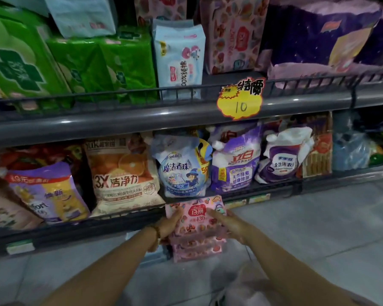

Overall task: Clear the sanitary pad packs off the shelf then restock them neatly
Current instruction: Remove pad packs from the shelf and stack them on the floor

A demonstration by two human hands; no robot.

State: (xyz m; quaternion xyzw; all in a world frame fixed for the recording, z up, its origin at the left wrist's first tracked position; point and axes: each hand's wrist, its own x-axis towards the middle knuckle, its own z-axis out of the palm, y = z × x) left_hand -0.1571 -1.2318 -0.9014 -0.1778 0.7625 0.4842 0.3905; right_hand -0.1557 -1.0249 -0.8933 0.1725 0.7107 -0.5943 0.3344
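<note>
I start with the upper shelf point(119, 120), a grey ledge with a wire rail. It carries green packs on the left, a pale blue pack in the middle and an upright pink patterned pack point(230, 36) to the right of centre. A bare strip of shelf shows at that pack's foot, just above the yellow price tag point(240, 102). I judge that strip to be the target slot.

The stack of pink pad packs point(197, 237) sits well below it, in front of the lower shelf's detergent pouches. Its long axis runs side to side and the printed face of the top pack tilts up toward me. I cannot tell whether the bottom of the stack rests on anything.

My left hand point(169, 221) clasps the left end, fingers curled onto the top pack's edge. My right hand point(228, 224) clasps the right end, its fingers point(216, 214) laid over the face. The hands are level, neither one nearer. The slot lies straight up and slightly right, so the lift must clear the rail.
</note>
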